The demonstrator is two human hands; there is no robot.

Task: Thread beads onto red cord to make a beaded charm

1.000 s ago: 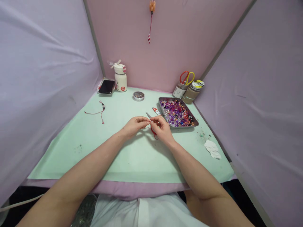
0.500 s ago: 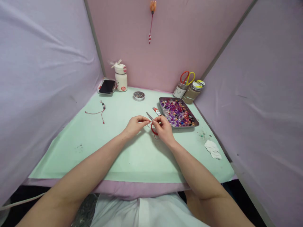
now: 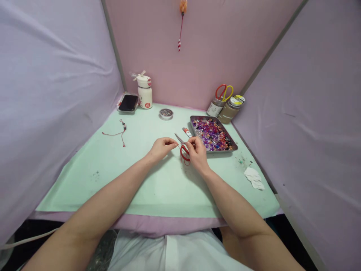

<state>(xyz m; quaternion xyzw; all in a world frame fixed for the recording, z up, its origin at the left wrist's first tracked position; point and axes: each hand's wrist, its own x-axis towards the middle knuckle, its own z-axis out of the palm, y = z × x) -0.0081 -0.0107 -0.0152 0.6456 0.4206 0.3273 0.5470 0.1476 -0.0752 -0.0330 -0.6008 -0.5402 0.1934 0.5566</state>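
My left hand (image 3: 160, 148) and my right hand (image 3: 197, 152) meet over the middle of the green mat (image 3: 141, 177), fingertips pinched close together. Between them runs a thin red cord (image 3: 184, 155) that loops down under my right hand. What sits at the pinch itself is too small to make out. Small scissors with red handles (image 3: 180, 141) lie on the mat right behind the fingertips. A metal tray (image 3: 233, 142) full of purple, pink and dark beads stands just right of my right hand.
A short red beaded cord (image 3: 120, 131) lies at the left. At the back stand a white bottle (image 3: 144, 93), a black phone case (image 3: 128, 102), a small round tin (image 3: 166, 113) and two jars, one with scissors (image 3: 223, 92). A crumpled tissue (image 3: 254, 177) lies right.
My right hand has shifted slightly right and back, and more of the red cord loop now shows beneath it. My left hand has barely moved.
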